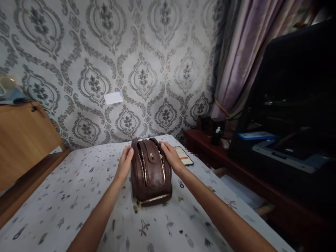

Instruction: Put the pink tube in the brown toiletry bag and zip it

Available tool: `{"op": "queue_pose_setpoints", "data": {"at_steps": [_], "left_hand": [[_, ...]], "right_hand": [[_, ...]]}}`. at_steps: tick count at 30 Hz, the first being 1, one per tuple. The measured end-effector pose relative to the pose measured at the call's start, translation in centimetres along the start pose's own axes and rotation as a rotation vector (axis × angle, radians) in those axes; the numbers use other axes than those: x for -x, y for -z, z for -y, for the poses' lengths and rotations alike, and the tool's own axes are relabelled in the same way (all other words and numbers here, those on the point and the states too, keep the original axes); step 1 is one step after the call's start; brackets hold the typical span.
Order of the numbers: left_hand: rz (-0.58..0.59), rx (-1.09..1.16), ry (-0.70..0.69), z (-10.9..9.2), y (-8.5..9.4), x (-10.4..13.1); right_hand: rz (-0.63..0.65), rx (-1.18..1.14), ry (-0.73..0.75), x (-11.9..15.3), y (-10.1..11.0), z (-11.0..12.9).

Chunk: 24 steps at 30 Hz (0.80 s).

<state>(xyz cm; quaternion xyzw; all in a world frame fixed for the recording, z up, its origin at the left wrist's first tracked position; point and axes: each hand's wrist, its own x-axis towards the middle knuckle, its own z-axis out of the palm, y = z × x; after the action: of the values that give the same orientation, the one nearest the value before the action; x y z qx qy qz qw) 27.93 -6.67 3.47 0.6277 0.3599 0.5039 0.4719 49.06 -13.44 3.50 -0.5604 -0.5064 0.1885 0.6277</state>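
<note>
A dark brown leather bag [156,176] rests on the patterned white bedspread [91,196] in front of me. Its flap has a gold-coloured clasp, and gold zips run along both sides of the flap and across the lower front. The side zips look undone, with gaps along the top. My left hand [125,163] holds the bag's left side, thumb near the upper edge. Against the right side, my right hand [172,158] grips the upper edge, its fingertips partly hidden. Just beyond my right hand lies a phone [186,157] with its screen lit.
Patterned wallpaper [143,75] covers the wall behind, with a white card [113,98] on it. A wooden board [26,140] stands at the left. On the right are a dark red desk [202,143], a large black screen [294,94] and a purple curtain [244,45].
</note>
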Motion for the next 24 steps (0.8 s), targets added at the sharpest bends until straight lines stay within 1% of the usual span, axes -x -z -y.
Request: {"op": "queue_pose_setpoints", "data": {"at_steps": [1, 3, 4, 6, 8, 10, 12, 15, 17, 20, 22, 24], "left_hand": [[-0.011, 0.034, 0.046, 0.4, 0.0, -1.1], [0.025, 0.08, 0.158, 1.2, -0.1, -3.5], [0.045, 0.089, 0.225, 1.6, -0.2, -4.8], [0.049, 0.079, 0.357, 2.3, -0.3, -7.2], [0.053, 0.035, 0.453, 2.7, -0.3, -9.3], [0.085, -0.037, 0.5, 2.9, -0.1, -10.9], [0.126, -0.105, 0.519, 2.9, 0.0, -12.2], [0.152, -0.158, 0.526, 2.8, -0.3, -13.6], [0.159, -0.18, 0.521, 2.8, -0.7, -14.4], [0.181, -0.226, 0.514, 2.6, -1.2, -15.1], [0.2, -0.257, 0.513, 2.3, -1.4, -15.5], [0.221, -0.29, 0.513, 1.9, -1.5, -15.9]], "right_hand": [[0.009, -0.015, -0.02, -0.9, -0.1, -0.3], [0.044, -0.038, -0.055, -2.8, -0.4, -0.8], [0.063, -0.043, -0.068, -3.7, -0.6, -0.9], [0.089, -0.038, -0.074, -5.1, -1.0, -1.1], [0.096, -0.014, -0.054, -5.8, -1.3, -0.9], [0.096, 0.024, -0.014, -5.7, -1.3, -0.4], [0.1, 0.069, 0.036, -4.7, -1.2, 0.6], [0.097, 0.151, 0.111, -1.6, -1.2, 2.3], [0.09, 0.379, 0.209, 1.0, -1.5, 3.3], [-0.001, 0.639, 0.305, 4.6, -2.3, 3.9], [-0.08, 0.719, 0.356, 6.5, -2.8, 3.7], [-0.156, 0.76, 0.376, 7.8, -3.3, 3.4]]}}
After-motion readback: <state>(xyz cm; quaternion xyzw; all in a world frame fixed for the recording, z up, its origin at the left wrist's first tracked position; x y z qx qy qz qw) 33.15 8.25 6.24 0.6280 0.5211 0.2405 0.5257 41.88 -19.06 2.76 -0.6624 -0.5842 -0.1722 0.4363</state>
